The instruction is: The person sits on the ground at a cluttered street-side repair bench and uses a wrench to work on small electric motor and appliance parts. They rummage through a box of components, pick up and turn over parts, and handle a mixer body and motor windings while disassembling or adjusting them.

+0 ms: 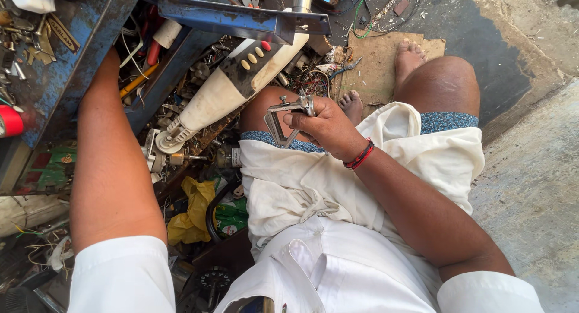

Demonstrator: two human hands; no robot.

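My right hand [322, 127] rests on my left knee and grips a small silver metal clamp [283, 116] with a screw on top. A red thread band circles that wrist. My left arm [111, 162] stretches up into the blue metal toolbox [72, 53]; the hand itself is hidden behind the box's tray. A white hand-blender body [232, 84] with several pale buttons and a red one lies slanted among the parts, just left of the clamp.
Loose wires, screws, pliers and motor parts litter the ground around the toolbox. A yellow plastic bag [193, 210] and green packet lie by my thigh. Cardboard [380, 66] lies under my feet. A concrete step [531, 186] rises at the right.
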